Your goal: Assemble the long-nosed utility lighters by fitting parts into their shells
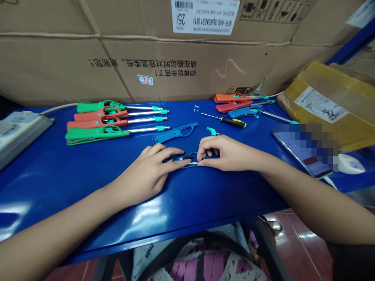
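Observation:
A blue half-shell of a gas lighter (191,165) lies open on the table, with a black and white part (184,158) inside it. My left hand (159,168) rests over its left end, fingers extended and holding the shell down. At the right end, my right hand (224,154) pinches a thin white wire (192,163) between thumb and forefinger. Its other fingers are curled. Just behind lies the other blue half-shell (172,134), hollow side up. A turquoise trigger piece (212,132) sits beyond my right hand. My fingers hide part of the shell.
Several green and orange lighters (99,123) lie at the left. A yellow-black screwdriver (233,122), small white bits (196,108) and more lighters (234,105) are at the back right. A phone (301,154), a yellow-taped parcel (325,105) and a power strip (23,128) flank them.

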### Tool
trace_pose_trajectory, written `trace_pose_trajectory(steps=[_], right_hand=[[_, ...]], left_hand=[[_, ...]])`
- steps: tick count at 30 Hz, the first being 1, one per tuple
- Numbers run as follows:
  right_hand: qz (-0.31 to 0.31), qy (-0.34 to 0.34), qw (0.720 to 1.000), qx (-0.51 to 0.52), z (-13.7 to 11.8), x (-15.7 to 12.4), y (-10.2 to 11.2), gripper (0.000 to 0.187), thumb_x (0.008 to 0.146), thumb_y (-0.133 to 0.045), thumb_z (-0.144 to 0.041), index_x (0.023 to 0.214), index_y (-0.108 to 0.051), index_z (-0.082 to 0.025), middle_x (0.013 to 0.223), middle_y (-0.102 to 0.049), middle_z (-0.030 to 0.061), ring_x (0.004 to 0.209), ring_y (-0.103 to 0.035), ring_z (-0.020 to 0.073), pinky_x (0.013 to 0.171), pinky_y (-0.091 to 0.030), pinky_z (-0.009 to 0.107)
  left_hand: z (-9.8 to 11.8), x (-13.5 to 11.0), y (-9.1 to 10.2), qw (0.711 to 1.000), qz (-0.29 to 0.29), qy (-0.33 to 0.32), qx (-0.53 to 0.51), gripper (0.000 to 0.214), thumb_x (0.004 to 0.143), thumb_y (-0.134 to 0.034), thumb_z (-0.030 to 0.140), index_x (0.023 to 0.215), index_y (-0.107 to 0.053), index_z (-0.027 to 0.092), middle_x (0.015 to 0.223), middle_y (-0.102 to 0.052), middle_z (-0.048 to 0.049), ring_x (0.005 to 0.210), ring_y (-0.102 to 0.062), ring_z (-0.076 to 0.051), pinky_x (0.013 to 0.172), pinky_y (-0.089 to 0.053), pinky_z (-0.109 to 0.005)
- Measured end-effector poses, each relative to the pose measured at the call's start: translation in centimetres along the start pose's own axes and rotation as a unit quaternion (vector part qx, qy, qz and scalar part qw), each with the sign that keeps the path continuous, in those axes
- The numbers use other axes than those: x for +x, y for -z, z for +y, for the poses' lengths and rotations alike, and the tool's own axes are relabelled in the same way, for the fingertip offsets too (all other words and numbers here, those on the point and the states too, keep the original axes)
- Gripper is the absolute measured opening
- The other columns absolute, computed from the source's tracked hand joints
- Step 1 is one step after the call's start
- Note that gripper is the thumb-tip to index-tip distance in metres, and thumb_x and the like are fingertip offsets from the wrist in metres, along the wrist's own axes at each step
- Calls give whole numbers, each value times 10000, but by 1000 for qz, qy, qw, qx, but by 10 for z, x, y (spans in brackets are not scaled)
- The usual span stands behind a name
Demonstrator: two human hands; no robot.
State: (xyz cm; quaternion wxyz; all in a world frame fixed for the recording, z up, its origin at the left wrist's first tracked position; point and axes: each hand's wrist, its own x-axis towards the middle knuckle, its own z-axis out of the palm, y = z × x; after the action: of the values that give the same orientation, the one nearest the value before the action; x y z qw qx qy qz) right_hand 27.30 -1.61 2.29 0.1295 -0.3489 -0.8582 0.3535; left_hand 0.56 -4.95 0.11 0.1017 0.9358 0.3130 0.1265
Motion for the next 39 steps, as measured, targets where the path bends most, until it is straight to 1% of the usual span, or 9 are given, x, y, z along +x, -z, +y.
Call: trace_pose_trajectory(steps=[3,7,10,13,18,23,30,34,39], right_hand=[[-7,-16,999,30,-1,0,-1,43,865,-674,-141,858,-713,-158,859,-672,6,724,-539,112,688,-437,254],[-29,19,998,43,-3,-1,-2,39,878,-686,-170,840,-694,-166,866,-652,2,781,-555,117,734,-441,253],[-30,35,999,20,-4,-1,-2,59,884,-679,-156,827,-675,-169,877,-631,4,799,-558,118,741,-436,250],[-19,35,999,-6,-3,-3,2,24,880,-682,-149,889,-683,-171,894,-632,7,778,-549,118,718,-434,251],[-14,85,996,-35,-1,-5,5,169,854,-754,-246,995,-684,-183,953,-654,24,848,-580,143,770,-456,269],[3,129,987,-95,0,-2,-7,50,934,-634,-194,963,-672,-180,909,-666,32,886,-589,167,827,-443,309],[12,142,980,-138,-1,-3,-9,69,920,-606,-140,925,-665,-174,895,-678,36,874,-581,183,828,-432,334],[9,147,985,-91,-1,-2,-9,109,940,-572,-130,915,-664,-183,909,-685,40,879,-581,175,839,-445,325],[9,151,988,-13,1,1,-12,114,933,-600,-117,882,-677,-183,905,-687,39,902,-588,166,846,-468,310]], left_hand=[[1,0,0,1000,10,1,-4,540,947,-379,73,1378,-600,314,1394,-592,-55,1133,-512,-280,917,-445,-464],[2,0,0,1000,17,9,-13,515,941,-398,63,1341,-620,299,1357,-620,-45,1111,-526,-260,918,-441,-443],[2,1,-1,1000,18,10,-19,498,945,-403,63,1322,-629,298,1343,-626,-43,1106,-526,-254,922,-440,-436],[1,1,-1,1000,15,6,-18,521,945,-393,59,1336,-624,316,1344,-621,-45,1108,-520,-260,926,-444,-450],[1,1,0,1000,11,5,-14,541,939,-395,60,1344,-626,333,1372,-601,-55,1133,-518,-274,931,-451,-470],[3,1,3,1000,10,8,-12,529,923,-405,61,1327,-646,303,1359,-610,-68,1125,-529,-276,934,-457,-470],[2,0,1,1000,9,0,5,543,923,-393,52,1343,-626,308,1371,-610,-51,1133,-528,-265,918,-439,-447],[3,-1,2,999,16,-14,47,551,901,-411,51,1337,-628,309,1378,-616,-47,1111,-538,-270,862,-420,-436],[7,0,4,994,20,-43,97,527,878,-435,55,1312,-654,256,1340,-649,-78,1043,-551,-284,787,-397,-415]])
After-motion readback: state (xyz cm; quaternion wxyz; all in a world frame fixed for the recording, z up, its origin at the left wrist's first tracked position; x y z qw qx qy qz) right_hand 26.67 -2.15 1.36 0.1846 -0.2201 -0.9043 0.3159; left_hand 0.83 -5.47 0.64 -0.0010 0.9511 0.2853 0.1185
